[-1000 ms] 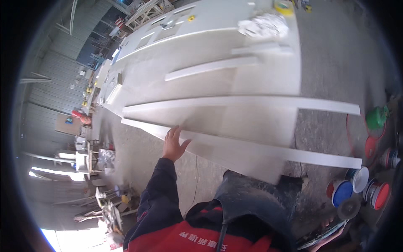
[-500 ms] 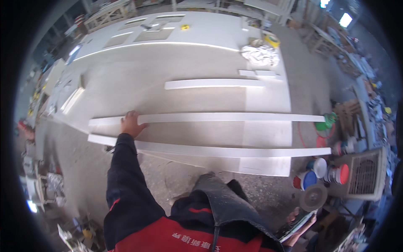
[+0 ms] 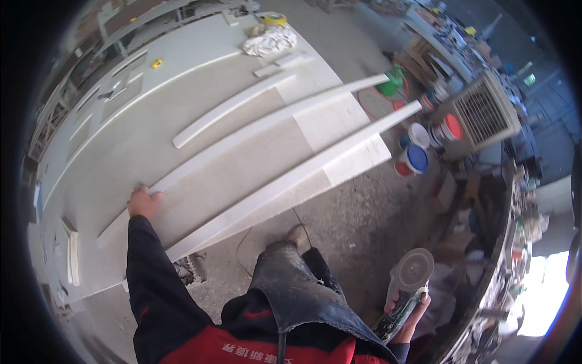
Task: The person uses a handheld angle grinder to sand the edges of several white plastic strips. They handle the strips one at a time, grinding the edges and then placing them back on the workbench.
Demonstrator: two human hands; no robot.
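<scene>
My left hand (image 3: 143,202) is on a long white strip (image 3: 242,134), near its left end, with the fingers over the far edge and the thumb on the near side. A second long white strip (image 3: 297,178) runs roughly parallel, closer to me, past the board's right edge. Beyond them lies a shorter white strip (image 3: 233,109). All rest on a large pale board (image 3: 182,206). Down at my right side, away from the board, my right hand (image 3: 407,312) is closed around the body of an angle grinder (image 3: 416,269) with a round grey disc.
A crumpled white cloth (image 3: 270,41) and yellow tape (image 3: 274,19) lie at the board's far end. To the right stand paint buckets (image 3: 417,159), a green container (image 3: 391,82) with a red hose, and a grilled air cooler (image 3: 485,112). A dark cord (image 3: 240,250) crosses the floor.
The whole view has turned to the right, so the board and strips now slant. The grinder shows farther into the picture. My left hand stays on the same strip.
</scene>
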